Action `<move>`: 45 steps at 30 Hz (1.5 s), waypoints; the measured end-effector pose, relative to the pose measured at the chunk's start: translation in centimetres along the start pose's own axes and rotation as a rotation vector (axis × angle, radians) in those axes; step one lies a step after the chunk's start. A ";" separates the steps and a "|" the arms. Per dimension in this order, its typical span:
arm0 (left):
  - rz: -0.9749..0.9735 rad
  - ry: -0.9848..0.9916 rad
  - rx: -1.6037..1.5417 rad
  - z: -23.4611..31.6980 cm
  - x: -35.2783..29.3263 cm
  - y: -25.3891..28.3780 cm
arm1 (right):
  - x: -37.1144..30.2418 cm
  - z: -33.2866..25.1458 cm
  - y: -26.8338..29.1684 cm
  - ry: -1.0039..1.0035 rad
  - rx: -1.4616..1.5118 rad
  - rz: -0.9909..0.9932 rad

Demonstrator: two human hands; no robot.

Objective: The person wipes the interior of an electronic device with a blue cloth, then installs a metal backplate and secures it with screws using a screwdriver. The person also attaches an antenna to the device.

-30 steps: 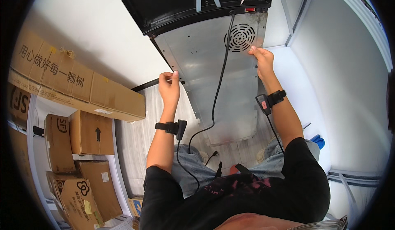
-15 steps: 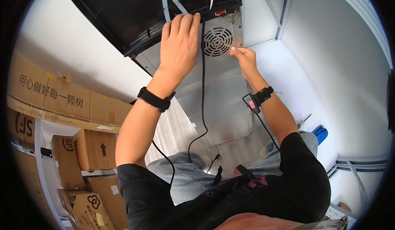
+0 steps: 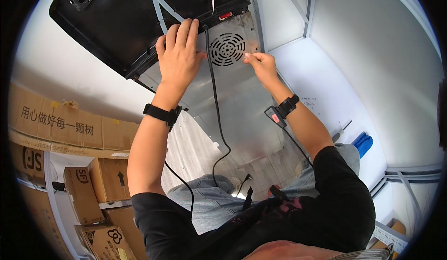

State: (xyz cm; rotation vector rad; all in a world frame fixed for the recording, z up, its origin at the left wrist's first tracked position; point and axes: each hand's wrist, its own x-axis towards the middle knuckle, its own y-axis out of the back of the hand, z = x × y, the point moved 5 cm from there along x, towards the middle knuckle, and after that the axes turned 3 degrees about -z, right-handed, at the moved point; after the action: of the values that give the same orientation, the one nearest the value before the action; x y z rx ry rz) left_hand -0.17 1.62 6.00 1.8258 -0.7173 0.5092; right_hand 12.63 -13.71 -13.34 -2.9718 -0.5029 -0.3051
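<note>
And the left hand (image 3: 179, 57) lies across the lower edge of the black plastic housing (image 3: 100, 32), fingers stretched out, thumb by the black power cord (image 3: 215, 97). Over right, the right hand (image 3: 263, 68) sits beside the round vent grille (image 3: 227, 49), thumb closed against forefinger (anything pinched there? can't tell). The silver metal panel (image 3: 249, 111) stands straight ahead, below the housing.

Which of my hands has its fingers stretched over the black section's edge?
Your left hand: its fingers extend over the edge of the black section. Your right hand is instead curled beside the round vent.
</note>
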 end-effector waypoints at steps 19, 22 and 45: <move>0.036 0.010 -0.041 -0.2 0.0 -0.1 | -1.1 -0.4 1.5 0.280 0.128 0.308; 0.046 0.010 -0.045 -0.2 0.0 -0.1 | -1.5 -1.0 1.7 0.241 0.020 0.315; 0.111 -0.139 0.084 0.4 -0.8 -1.0 | -1.5 -11.1 -1.5 0.929 -0.697 0.114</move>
State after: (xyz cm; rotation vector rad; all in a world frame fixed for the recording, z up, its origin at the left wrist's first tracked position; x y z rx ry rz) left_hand -0.09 1.66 4.65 1.9208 -0.9072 0.4943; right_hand 8.76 -14.39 -2.79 -2.8898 -0.1008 -2.0397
